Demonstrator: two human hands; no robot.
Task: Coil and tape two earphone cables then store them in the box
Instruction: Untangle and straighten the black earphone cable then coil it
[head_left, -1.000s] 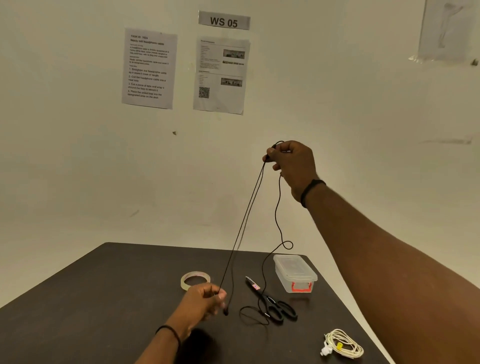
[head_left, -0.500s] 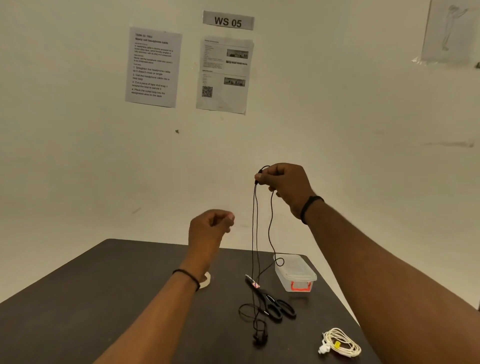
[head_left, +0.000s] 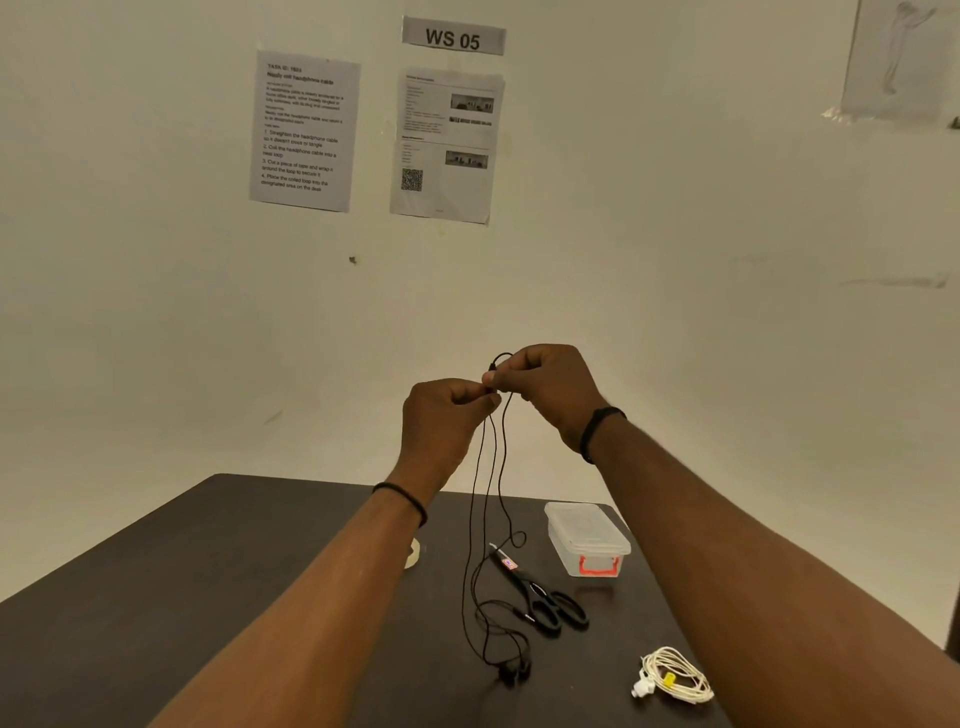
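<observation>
A black earphone cable (head_left: 500, 467) hangs in long strands from both hands down to the dark table (head_left: 156, 623), its earbuds lying near the front. My right hand (head_left: 550, 389) pinches the cable's top, where a small loop sticks up. My left hand (head_left: 447, 415) is raised beside it and pinches the strands just below. A white earphone cable (head_left: 675, 675), coiled and bound with yellow tape, lies at the front right. The clear plastic box (head_left: 587, 535) with its lid on and a red latch stands at the back right.
Black scissors (head_left: 545, 603) lie between the hanging cable and the box. A roll of tape (head_left: 413, 553) peeks out behind my left forearm. Papers and a "WS 05" sign hang on the wall behind the table.
My right hand has come down with the cable's top. My left hand rose from the table, let go of the low strands and now pinches the cable beside the right hand.
</observation>
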